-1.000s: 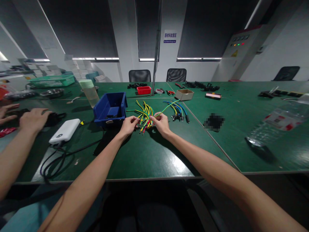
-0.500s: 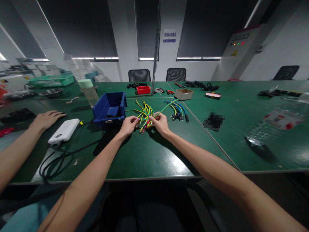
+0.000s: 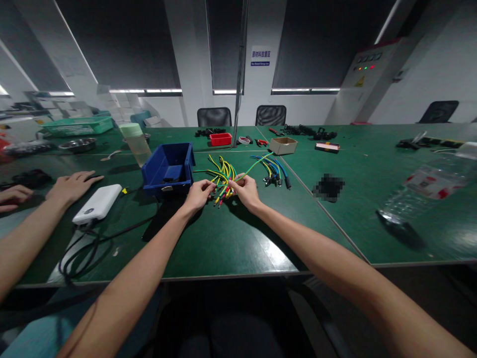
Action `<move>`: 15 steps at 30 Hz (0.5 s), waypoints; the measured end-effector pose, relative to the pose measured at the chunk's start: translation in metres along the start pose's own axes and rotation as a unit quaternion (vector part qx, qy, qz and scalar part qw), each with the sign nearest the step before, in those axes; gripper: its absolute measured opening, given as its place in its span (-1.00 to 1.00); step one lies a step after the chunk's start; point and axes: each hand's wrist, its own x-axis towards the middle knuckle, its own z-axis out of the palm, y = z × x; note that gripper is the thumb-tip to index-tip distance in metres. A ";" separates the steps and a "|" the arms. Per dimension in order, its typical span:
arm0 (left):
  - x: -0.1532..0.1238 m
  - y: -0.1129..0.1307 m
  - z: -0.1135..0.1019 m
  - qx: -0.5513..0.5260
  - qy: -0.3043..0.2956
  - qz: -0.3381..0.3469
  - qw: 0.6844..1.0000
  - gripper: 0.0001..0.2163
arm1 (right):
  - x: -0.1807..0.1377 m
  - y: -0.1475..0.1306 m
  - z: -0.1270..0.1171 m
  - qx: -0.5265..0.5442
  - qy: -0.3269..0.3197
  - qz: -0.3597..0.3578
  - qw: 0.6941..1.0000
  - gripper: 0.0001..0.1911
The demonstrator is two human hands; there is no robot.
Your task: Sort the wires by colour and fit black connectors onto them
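Left hand (image 3: 198, 193) and right hand (image 3: 244, 190) both rest on the green table (image 3: 223, 243), fingers pinched on wires at the near edge of the yellow-green bundle (image 3: 222, 176). The bundle lies between and just beyond the hands, fanning away from the person. Blue bin (image 3: 168, 168) stands just left of it; blue wires (image 3: 274, 169) lie to its right. A co-worker's hand (image 3: 70, 185) lies flat beside a white power bank (image 3: 97, 203).
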 end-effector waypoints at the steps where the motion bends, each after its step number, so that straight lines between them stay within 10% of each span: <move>1: 0.000 0.001 0.000 -0.003 -0.002 0.001 1.000 -0.60 | 0.000 0.000 0.000 -0.001 -0.001 -0.001 1.000 -0.66; 15: -0.010 0.022 0.001 -0.075 -0.057 -0.023 0.995 -0.67 | 0.004 0.005 0.000 0.033 0.007 0.010 0.999 -0.66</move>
